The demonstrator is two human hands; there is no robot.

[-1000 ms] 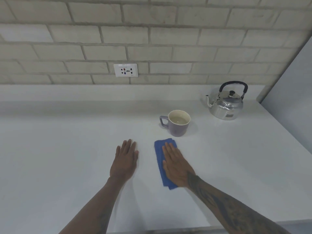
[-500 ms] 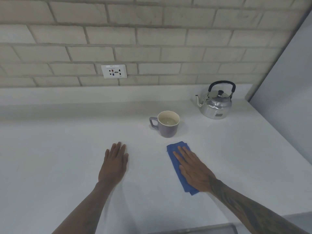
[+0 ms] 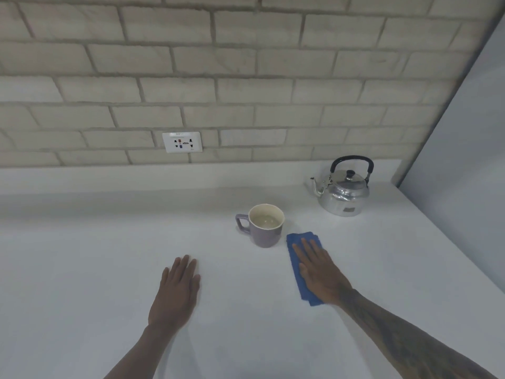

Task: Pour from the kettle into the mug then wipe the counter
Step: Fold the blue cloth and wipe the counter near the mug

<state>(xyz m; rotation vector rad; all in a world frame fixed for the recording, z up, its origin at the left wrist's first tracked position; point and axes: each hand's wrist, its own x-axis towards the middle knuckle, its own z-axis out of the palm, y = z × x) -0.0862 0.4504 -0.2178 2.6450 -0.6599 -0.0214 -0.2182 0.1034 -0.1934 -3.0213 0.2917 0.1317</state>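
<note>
With the mug (image 3: pixel 266 225) taken as the landmark, the left hand (image 3: pixel 177 291) is seen well to its left and nearer the viewer, laid flat on the white counter (image 3: pixel 82 269) with fingers spread and nothing grasped. The mug itself stands upright, handle turned left, and pale liquid can be seen inside, so the pouring is judged done. Just to the right of the mug and slightly nearer, a folded blue cloth (image 3: pixel 296 262) lies flat on the counter, apart from the mug's base by a narrow gap. It is pressed down by the right hand (image 3: pixel 318 272), palm flat and fingers extended, not clenched round it. The cloth is judged soft, light and limp; it is best driven by downward palm pressure rather than pinched, since a loose fold could bunch or slip. Farther right of the mug and behind it, near the wall, the metal kettle (image 3: pixel 343 191) stands upright, spout toward the mug, its black handle raised. A full, fragile mug so close to the wiping path is judged a spill risk
</note>
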